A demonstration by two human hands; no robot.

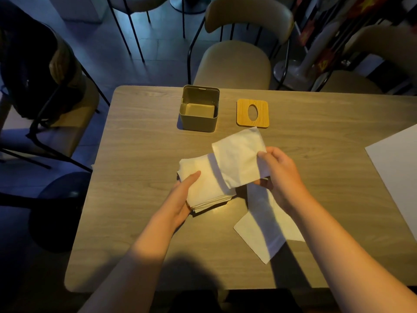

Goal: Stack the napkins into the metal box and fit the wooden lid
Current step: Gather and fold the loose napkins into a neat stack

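A stack of white napkins (204, 181) lies in the middle of the wooden table (144, 154). My left hand (180, 197) grips the stack's near-left corner, fingers on top. My right hand (279, 175) pinches a single napkin (239, 157) by its right edge and holds it over the stack's right side. Two loose napkins (264, 224) lie on the table under my right forearm. The metal box (199, 109) stands open and empty at the far side. The wooden lid (252, 113), with an oval hole, lies flat just right of the box.
A white sheet (397, 168) lies at the table's right edge. Beige chairs (234, 62) stand behind the table, and another chair with a dark bag (33, 71) is at the left. The table's left edge is close to my left arm.
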